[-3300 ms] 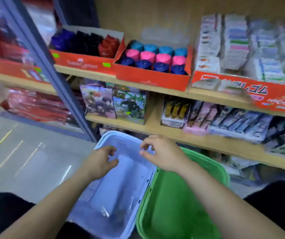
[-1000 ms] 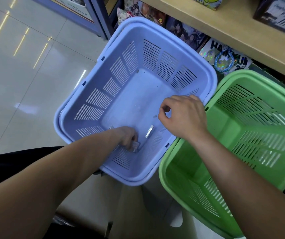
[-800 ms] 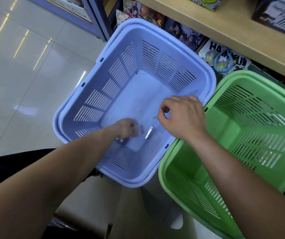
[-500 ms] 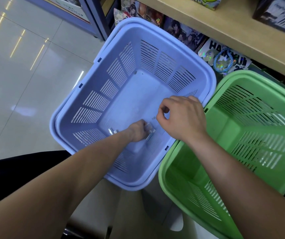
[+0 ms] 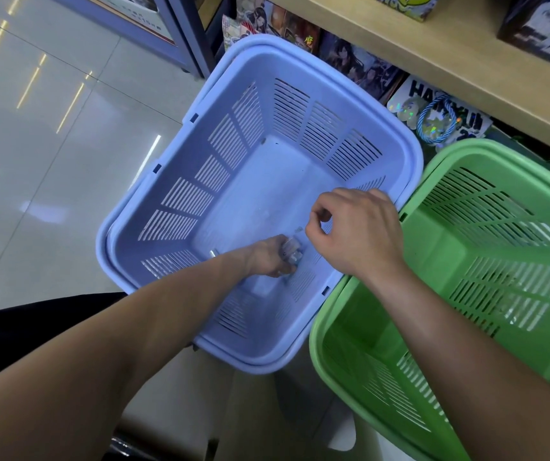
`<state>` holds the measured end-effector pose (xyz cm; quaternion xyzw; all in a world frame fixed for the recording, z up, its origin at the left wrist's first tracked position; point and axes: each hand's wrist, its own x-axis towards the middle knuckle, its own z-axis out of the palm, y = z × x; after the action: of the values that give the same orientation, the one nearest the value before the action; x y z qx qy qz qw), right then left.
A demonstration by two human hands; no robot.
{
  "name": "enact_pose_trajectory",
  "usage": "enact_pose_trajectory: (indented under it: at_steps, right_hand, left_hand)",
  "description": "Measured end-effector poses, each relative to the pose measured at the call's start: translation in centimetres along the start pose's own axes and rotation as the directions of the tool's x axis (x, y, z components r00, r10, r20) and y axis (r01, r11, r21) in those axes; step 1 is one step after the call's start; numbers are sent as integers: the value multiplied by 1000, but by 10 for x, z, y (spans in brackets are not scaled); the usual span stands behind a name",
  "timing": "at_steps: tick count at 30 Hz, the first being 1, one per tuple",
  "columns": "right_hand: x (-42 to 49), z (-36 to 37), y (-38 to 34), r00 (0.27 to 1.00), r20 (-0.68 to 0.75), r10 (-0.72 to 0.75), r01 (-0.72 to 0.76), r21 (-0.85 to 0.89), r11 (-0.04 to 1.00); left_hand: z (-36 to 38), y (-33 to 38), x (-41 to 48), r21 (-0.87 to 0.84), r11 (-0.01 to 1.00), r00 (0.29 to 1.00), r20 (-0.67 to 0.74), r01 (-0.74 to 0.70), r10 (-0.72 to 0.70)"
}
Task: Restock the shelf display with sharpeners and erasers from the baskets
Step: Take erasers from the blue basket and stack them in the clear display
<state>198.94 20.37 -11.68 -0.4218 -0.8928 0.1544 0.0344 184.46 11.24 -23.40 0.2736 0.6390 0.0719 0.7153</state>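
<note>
Head: left hand point(image 5: 268, 257) grips sharpeners point(image 5: 291, 251) inside basket point(image 5: 267, 181).

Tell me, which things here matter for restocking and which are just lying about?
Part of the job: blue basket, green basket, left hand gripping small clear items, loose piece on the blue basket's floor, right hand hovering above, shelf.

Just there: picture card packs under the shelf, tiled floor.
</note>
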Motion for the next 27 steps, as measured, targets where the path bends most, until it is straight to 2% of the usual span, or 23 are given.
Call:
enact_pose_trajectory:
  at_steps: [3, 10, 12, 14, 17, 19, 21, 24, 27]
  right_hand:
    - [1, -1, 0, 1000, 0, -3, 3, -5, 1000]
    - [1, -3, -2, 1000, 15, -24, 25, -7, 1000]
    - [2, -8, -4, 995, 94, -20, 21, -12, 1000]
    - [6, -15, -8, 983, 186, -9, 8, 7, 1000]
    - [19, -24, -26, 946, 323, 10, -59, 141, 988]
    - [32, -14, -49, 890, 452, -55, -29, 175, 984]
    - [44, 15, -74, 794, 596, -123, 4, 196, 981]
    - [51, 80, -105, 644, 757, -112, -58, 195, 979]
    - [44, 133, -123, 539, 842, -25, -148, 124, 981]
  left_hand:
    - [0, 4, -5, -37, 999, 999, 48, -23, 24]
    - [-11, 31, -42, 26, 994, 994, 24, -109, 108]
    - [-20, 43, -72, 35, 991, 991, -13, -132, 132]
    - [-34, 45, -113, 160, 976, 984, -71, -149, 162]
    - [-63, 39, -175, 270, 948, 964, -157, -166, 214]
    - [-81, 30, -212, 440, 892, 925, -284, -108, 252]
    - [-95, 18, -240, 542, 838, 854, -401, -72, 332]
    - [-104, 4, -261, 528, 846, 787, -493, -69, 371]
    - [-116, -7, -256, 487, 872, 770, -543, -36, 335]
